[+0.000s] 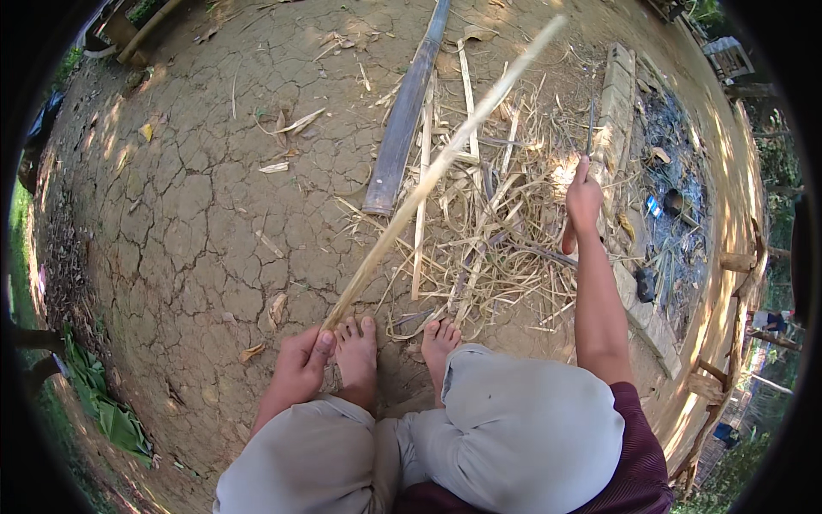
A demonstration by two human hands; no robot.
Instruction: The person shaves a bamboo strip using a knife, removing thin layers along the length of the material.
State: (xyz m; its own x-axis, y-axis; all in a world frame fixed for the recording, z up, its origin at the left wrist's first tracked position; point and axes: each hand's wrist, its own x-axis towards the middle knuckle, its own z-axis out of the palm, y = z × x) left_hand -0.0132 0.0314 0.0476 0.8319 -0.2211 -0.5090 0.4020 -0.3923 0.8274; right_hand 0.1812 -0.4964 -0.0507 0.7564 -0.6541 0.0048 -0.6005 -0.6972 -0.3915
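Observation:
My left hand (301, 364), in front of my left knee, is closed around the near end of a long pale bamboo strip (454, 147). The strip slants up and away to the right, and its far end is a little blurred. Out to the right, my right hand (585, 206) grips a long knife (591, 128) by its reddish-brown handle; its thin dark blade points away from me. Blade and strip are well apart. A heap of bamboo shavings (505, 244) lies on the ground between my hands, just beyond my bare feet.
A dark bamboo pole (407, 128) lies beyond the strip. To the right, a row of bricks (618, 94) borders a patch of grey ash (672, 158) with burnt scraps. Green leaves (107, 398) lie at the left. Cracked bare earth (180, 240) spreads around me.

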